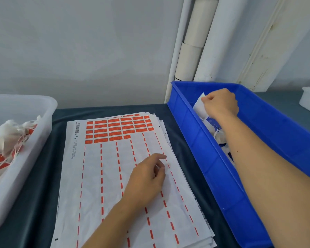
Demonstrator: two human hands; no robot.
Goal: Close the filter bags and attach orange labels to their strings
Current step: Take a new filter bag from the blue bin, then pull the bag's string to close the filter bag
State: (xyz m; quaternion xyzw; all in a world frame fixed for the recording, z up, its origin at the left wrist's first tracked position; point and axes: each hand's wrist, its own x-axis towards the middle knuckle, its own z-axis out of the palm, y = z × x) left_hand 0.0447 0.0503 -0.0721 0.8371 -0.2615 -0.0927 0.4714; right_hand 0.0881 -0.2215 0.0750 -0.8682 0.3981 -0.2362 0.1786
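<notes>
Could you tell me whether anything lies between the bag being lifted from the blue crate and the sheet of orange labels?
Only the blue crate's near wall. The right hand pinches the filter bag above the rim, and the label sheet beyond is open, with the left hand resting there.
</notes>
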